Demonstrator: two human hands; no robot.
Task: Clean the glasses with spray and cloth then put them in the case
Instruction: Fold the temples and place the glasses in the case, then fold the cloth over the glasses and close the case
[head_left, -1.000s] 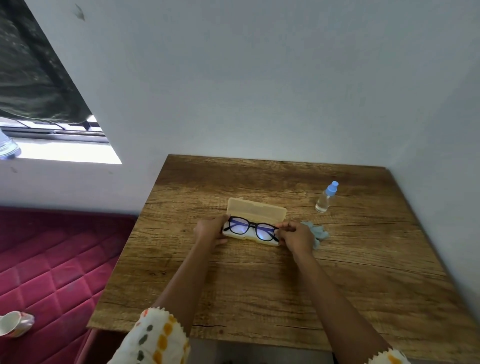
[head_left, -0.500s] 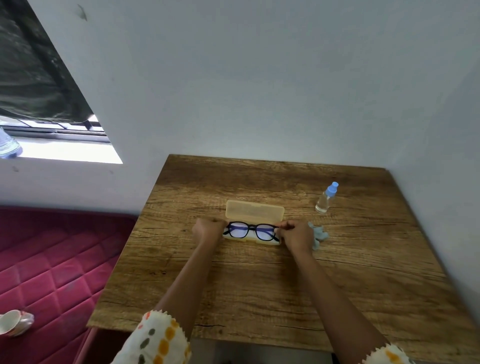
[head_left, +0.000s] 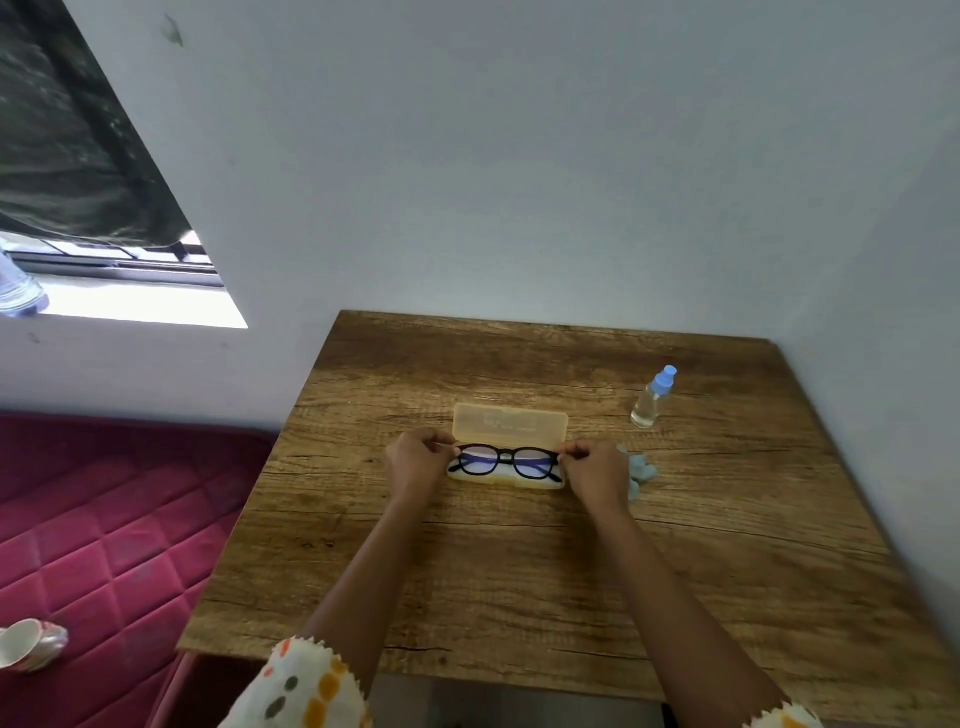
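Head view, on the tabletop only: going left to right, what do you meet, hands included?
left hand → glasses, lying in the open case → right hand → cloth → spray bottle.

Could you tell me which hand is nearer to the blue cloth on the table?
The right hand. It holds the right end of the glasses, beside the cloth. The left hand holds the glasses' far end, across the case.
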